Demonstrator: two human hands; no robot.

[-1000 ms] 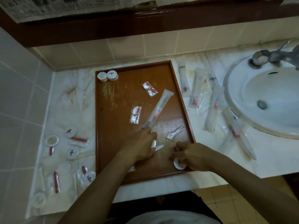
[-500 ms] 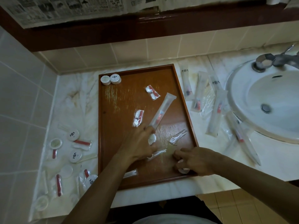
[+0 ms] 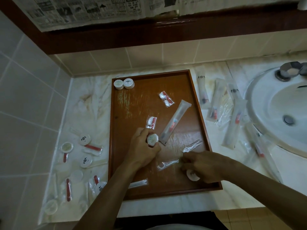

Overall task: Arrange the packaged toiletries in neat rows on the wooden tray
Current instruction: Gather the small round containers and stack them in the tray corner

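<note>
The wooden tray lies on the marble counter. My left hand grips a round white soap puck just above the tray's middle. My right hand holds another round white puck near the tray's front right, fingers curled round it. On the tray lie two round pucks in the back left corner, a wrapped toothbrush, two small red-and-white packets, two wrapped floss picks and wrapped cotton buds.
Left of the tray, several pucks and red packets are scattered on the counter. Right of it lie several wrapped toothbrushes. A white sink with a metal tap fills the right side. Tiled walls stand behind and to the left.
My left hand has lifted a round puck off the tray and turned it face up. My right hand shifted slightly right and back, still over its puck.
</note>
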